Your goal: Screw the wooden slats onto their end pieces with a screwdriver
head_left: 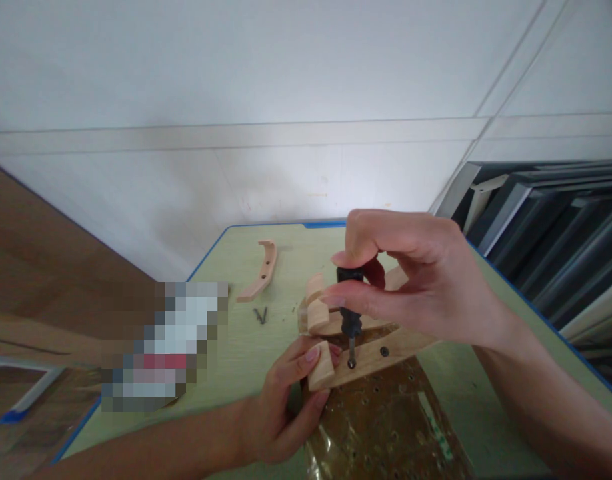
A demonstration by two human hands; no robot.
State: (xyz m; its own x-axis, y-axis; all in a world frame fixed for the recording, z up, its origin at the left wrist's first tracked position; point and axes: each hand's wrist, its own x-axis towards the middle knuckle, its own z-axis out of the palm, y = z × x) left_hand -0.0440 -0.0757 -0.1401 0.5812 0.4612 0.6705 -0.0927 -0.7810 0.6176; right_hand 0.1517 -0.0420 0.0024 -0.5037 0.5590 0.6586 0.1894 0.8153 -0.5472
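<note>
My right hand [411, 280] pinches the black handle of a short screwdriver [351, 321] between thumb and fingers. The screwdriver stands nearly upright, its tip at a hole in a pale wooden piece [371, 357]. A second dark screw or hole shows farther right along that piece. My left hand [291, 393] is wrapped round the piece's raised left end, thumb underneath and fingers over it. Behind lies a similar wooden piece [319, 317], partly hidden by my right hand. Both rest over a brown, plastic-covered block [386, 420] with small holes.
A loose curved wooden piece [267, 270] with two dark holes lies at the back of the green, blue-edged table [226, 360]. Several screws [261, 315] lie near it. A pixelated object [176, 340] is at left. Dark panels [561, 220] lean at right, and a white wall [286, 80] stands behind.
</note>
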